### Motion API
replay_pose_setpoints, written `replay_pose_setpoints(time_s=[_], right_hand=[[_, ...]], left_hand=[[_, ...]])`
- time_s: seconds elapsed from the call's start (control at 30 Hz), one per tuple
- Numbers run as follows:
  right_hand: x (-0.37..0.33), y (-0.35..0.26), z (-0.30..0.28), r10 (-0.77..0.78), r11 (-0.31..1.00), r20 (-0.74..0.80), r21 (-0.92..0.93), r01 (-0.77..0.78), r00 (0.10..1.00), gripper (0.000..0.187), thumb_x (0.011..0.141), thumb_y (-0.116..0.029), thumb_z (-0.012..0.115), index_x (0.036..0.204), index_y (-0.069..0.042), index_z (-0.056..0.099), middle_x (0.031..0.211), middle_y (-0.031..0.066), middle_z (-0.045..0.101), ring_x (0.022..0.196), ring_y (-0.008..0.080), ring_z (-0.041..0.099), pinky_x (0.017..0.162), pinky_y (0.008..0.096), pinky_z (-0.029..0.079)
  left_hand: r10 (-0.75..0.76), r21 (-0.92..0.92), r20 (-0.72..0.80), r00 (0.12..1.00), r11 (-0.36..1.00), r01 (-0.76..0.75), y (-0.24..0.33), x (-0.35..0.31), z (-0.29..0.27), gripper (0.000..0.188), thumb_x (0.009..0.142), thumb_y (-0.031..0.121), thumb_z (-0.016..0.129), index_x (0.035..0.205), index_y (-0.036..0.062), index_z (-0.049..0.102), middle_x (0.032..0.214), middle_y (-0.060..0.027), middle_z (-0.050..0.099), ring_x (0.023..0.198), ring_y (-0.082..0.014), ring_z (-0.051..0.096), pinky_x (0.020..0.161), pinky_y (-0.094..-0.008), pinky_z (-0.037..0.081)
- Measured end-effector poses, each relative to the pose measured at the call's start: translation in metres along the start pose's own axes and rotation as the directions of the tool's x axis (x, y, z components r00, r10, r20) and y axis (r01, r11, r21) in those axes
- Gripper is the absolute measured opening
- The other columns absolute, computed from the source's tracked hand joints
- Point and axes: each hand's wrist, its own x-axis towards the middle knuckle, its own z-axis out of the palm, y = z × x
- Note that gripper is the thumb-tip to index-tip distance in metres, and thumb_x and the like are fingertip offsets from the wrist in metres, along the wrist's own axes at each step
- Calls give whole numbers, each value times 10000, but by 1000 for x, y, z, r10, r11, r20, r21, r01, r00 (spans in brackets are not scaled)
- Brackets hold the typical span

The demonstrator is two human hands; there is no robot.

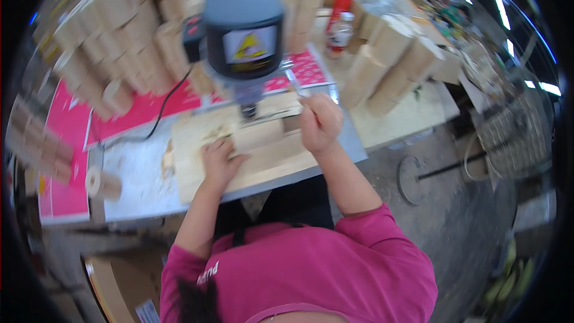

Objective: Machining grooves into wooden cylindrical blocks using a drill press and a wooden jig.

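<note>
A pale wooden cylinder (258,136) lies on its side on a wooden board (194,170), under the bit (248,110) of a dark grey drill press (244,24). My left hand (220,161) is at the cylinder's left end, its fingers bent against the end and the thumb along the near side. Closed in a fist, my right hand (321,122) grips the metal lever (294,81) on the right of the press. Blur hides whether the bit touches the wood. Shavings lie on the board near my left hand.
Stacked wooden cylinders (113,36) crowd the back and left of the table. More upright cylinders (388,66), a red spray can (339,9) and a bottle (341,34) stand at the right. A black cable (158,116) crosses the table. A fan (514,137) is on the floor.
</note>
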Motion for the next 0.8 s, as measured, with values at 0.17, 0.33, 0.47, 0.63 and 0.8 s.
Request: replay_pose_setpoints(time_s=[0.17, 0.33, 0.47, 0.63, 0.8], right_hand=[[108, 7, 17, 288, 952, 8, -107, -286, 958, 239, 811, -243, 569, 691, -48, 503, 594, 175, 554, 556, 357, 561, 488, 419, 424], [120, 49, 35, 367, 909, 37, -226, -350, 930, 269, 855, -305, 518, 792, -48, 570, 659, 182, 584, 675, 388, 578, 583, 441, 441], [76, 36, 15, 494, 864, 227, -20, -503, 839, 322, 867, -340, 472, 995, -56, 556, 780, 244, 586, 777, 410, 560, 686, 479, 427], [-30, 56, -18, 425, 903, 630, -244, -354, 650, 353, 815, -336, 562, 1043, -68, 582, 989, 168, 595, 905, 343, 540, 799, 412, 419], [-47, 34, -57, 485, 848, 730, -258, -463, 482, 296, 736, -165, 684, 981, -17, 609, 874, 126, 598, 829, 277, 561, 742, 342, 446]], left_hand=[[8, -69, -9, 1000, 998, -9, 9, 0, -5, 290, 567, 273, 762, 762, 109, 624, 678, -14, 521, 702, -200, 510, 713, -345, 290], [-61, -57, 63, 996, 996, 64, 16, 8, -3, 276, 569, 230, 763, 779, 107, 634, 670, -21, 513, 693, -197, 501, 721, -340, 290], [-101, -82, 106, 989, 991, 110, 13, 5, -4, 271, 578, 189, 763, 804, 101, 642, 695, -14, 516, 685, -179, 499, 736, -321, 279], [-284, -575, 125, 951, 760, 302, 4, 4, 6, 304, 580, 92, 771, 856, 43, 655, 780, -32, 536, 692, -166, 530, 659, -301, 425], [-176, -388, 140, 974, 896, 218, 24, 3, -44, 287, 572, 87, 782, 825, 26, 664, 716, -23, 512, 646, -132, 512, 591, -264, 431]])
